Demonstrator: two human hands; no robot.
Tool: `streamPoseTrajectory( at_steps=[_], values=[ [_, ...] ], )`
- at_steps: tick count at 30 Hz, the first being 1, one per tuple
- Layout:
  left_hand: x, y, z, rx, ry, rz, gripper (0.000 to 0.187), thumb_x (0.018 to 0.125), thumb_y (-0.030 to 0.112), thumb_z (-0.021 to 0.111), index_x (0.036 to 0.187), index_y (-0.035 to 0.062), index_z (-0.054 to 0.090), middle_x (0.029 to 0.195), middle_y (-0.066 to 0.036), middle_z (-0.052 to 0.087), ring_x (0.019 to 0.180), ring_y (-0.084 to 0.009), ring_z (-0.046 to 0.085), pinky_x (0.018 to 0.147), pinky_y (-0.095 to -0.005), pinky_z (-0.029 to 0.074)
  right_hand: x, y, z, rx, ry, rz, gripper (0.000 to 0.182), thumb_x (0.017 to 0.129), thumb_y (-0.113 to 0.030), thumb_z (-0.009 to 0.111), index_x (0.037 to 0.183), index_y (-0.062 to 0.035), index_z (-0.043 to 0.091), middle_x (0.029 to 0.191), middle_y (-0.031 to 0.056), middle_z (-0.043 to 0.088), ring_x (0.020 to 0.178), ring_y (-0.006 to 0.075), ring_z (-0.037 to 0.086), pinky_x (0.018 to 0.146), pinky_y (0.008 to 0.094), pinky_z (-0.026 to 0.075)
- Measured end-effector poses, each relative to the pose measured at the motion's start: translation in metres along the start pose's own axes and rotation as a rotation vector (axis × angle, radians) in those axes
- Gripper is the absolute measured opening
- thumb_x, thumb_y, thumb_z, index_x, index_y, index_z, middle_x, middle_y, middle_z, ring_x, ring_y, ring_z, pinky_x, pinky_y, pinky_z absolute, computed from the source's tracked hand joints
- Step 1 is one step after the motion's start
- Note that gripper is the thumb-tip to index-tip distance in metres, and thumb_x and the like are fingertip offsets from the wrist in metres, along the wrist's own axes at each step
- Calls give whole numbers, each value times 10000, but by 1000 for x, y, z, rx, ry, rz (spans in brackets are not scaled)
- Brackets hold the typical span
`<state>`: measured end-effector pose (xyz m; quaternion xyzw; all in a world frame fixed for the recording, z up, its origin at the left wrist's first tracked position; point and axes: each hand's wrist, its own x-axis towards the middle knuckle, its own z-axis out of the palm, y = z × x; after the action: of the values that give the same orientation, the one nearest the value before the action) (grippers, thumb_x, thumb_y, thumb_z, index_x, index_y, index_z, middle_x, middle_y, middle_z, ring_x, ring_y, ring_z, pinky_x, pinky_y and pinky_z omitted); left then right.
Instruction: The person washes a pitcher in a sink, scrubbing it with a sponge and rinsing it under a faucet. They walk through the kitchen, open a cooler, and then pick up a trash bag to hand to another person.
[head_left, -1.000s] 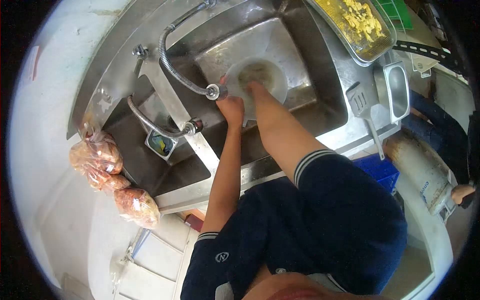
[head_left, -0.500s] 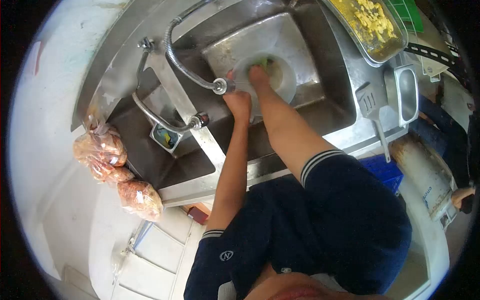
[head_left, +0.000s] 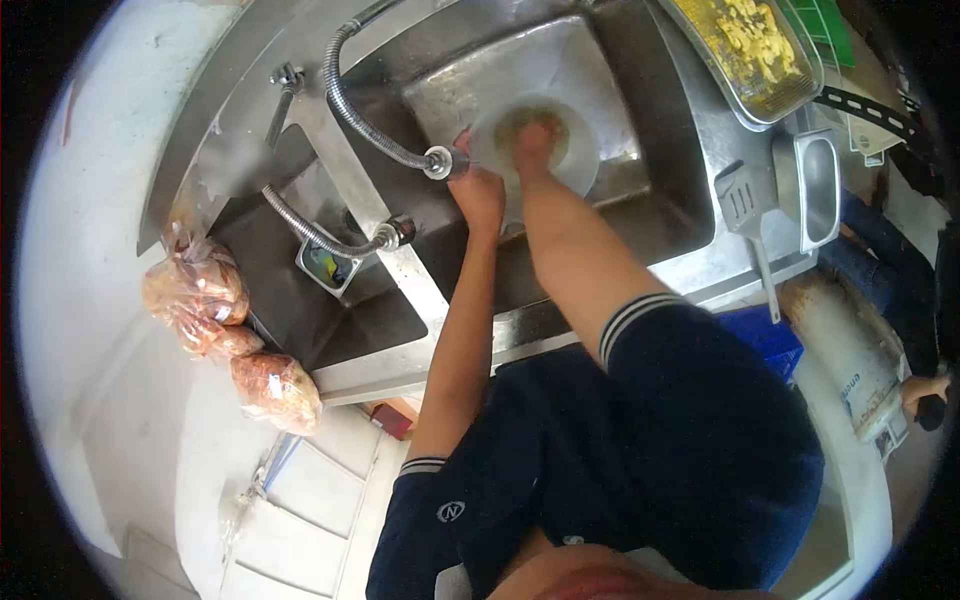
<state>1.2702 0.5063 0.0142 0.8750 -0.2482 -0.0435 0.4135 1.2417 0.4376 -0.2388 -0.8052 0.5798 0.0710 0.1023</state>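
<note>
A pale, round bowl (head_left: 585, 160) sits tilted in the larger basin of a steel sink (head_left: 470, 85). My left hand (head_left: 482, 195) is closed on its left rim, close beside a faucet's spray head (head_left: 445, 162) that partly covers the fingers. Down inside the bowl is my right hand (head_left: 537, 142), over a greenish-brown patch at the bottom. Its fingers are hidden and smeared by motion, so I cannot make out what they touch.
A second flexible faucet (head_left: 330, 240) bends over the smaller basin, which holds a small metal container (head_left: 328, 265). Bagged food (head_left: 195, 290) lies left. On the right are a slotted spatula (head_left: 745, 215), a metal pan (head_left: 815, 190) and a tray with yellow food (head_left: 750, 55).
My right hand has shifted slightly rightward inside the bowl. The bright green bit beside it is out of sight. My left hand stays at the rim.
</note>
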Motion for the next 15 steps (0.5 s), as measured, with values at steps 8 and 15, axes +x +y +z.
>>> streamPoseTrajectory(
  at_steps=[8, 15],
  values=[
    [-3, -4, 7, -65, 59, 6, 477, 604, -88, 416, 1062, -42, 537, 1028, -201, 563, 998, -369, 517, 881, -401, 383, 18, -13, -40, -89, -530, -466, 256, 777, -153, 477, 929, -36, 646, 1164, 184, 522, 1095, 306, 479, 924, 404, 361],
    [-5, 3, 7, 104, 38, -11, 391, 622, -97, 430, 1003, -84, 516, 953, -215, 577, 913, -348, 550, 807, -343, 417, 11, -10, -82, 30, -501, -306, 463, 818, -382, 491, 1116, -34, 566, 1295, 150, 424, 1197, 269, 406, 990, 399, 331]
  ],
)
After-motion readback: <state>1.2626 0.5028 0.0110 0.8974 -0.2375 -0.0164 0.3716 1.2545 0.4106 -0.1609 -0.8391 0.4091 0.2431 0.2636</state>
